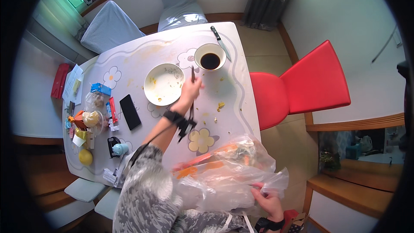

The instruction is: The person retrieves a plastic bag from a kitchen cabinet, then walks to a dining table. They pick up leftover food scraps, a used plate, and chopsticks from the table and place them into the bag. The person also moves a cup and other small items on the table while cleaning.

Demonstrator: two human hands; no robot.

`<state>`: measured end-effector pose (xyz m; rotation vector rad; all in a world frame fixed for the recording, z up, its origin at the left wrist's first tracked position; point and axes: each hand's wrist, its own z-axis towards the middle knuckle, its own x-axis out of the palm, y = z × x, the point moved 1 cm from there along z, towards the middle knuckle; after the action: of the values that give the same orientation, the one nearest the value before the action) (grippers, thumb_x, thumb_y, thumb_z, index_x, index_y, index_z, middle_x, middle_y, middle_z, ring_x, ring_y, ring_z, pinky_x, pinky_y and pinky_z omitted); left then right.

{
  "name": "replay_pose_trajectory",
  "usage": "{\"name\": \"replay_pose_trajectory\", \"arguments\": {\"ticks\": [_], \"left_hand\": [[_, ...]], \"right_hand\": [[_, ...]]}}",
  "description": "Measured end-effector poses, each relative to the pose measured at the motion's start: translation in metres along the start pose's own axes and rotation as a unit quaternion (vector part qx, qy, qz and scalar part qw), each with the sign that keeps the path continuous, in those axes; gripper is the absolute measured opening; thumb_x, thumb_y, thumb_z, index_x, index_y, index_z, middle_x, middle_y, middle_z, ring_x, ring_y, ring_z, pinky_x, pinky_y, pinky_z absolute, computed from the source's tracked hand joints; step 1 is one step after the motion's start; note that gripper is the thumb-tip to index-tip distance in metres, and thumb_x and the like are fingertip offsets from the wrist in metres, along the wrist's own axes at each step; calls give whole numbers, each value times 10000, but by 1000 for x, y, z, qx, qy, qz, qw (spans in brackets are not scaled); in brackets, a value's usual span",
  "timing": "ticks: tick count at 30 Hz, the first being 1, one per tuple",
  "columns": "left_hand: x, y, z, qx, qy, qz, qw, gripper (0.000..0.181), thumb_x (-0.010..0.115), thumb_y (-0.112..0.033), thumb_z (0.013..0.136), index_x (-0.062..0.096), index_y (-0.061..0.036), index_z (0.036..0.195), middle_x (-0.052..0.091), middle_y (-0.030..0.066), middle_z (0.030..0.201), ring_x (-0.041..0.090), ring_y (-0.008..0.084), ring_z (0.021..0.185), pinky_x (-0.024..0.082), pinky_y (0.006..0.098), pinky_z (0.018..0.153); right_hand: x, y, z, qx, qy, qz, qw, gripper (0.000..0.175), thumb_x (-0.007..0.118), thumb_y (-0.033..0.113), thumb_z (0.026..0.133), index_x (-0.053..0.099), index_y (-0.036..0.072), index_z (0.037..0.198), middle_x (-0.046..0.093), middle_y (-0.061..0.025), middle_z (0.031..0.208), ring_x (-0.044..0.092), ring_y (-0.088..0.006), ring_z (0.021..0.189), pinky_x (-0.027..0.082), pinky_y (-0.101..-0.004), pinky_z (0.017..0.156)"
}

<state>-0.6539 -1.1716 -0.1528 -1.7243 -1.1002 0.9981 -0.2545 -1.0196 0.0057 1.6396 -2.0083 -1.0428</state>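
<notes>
My left hand (190,90) is closed around dark, thin sticks, probably chopsticks (193,71), beside the right rim of a white bowl (163,84) with yellow food scraps. Just beyond it stands a second bowl (210,47) holding dark liquid. A kitchen knife (220,40) with a black handle lies at that bowl's right. Nearer to me, my right hand (267,200) grips the edge of a clear plastic bag (226,181) at the table's front right. Red and orange printed packaging shows in or under the bag; its contents are unclear.
Food crumbs (221,105) dot the table (207,126). A black smartphone (130,112) lies left of centre. Farther left are a blue box (101,89), bagged food, a yellow fruit (85,157) and papers. A red chair (315,81) stands against the right side.
</notes>
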Motion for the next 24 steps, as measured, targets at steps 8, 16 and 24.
{"name": "replay_pose_trajectory", "arguments": {"ticks": [8, 16, 24], "left_hand": [[35, -18, 62, -108, -71, -111, 985, 189, 473, -172, 736, 560, -4, 736, 577, 82, 566, 408, 127, 370, 324, 293, 341], [-50, -15, 0, -20, -111, -120, 986, 247, 482, -117, 777, 409, -7, 985, 580, 104, 635, 372, 96, 356, 302, 250, 323], [-132, 3, -43, -31, -204, -23, 978, 344, 490, -161, 784, 401, 40, 1048, 623, 107, 639, 542, 143, 438, 408, 255, 415]], "right_hand": [[5, 2, -1, -9, -30, 14, 999, 237, 622, 94, 798, 614, 14, 1021, 545, 30, 670, 487, -43, 609, 379, -191, 546], [6, -1, 11, -32, -19, 31, 999, 235, 613, 103, 818, 598, 26, 1039, 533, 21, 686, 486, -55, 611, 396, -197, 561], [9, 9, 20, -43, 10, 36, 998, 215, 587, 68, 823, 593, 8, 1029, 534, 2, 678, 503, -70, 599, 403, -201, 546]]}}
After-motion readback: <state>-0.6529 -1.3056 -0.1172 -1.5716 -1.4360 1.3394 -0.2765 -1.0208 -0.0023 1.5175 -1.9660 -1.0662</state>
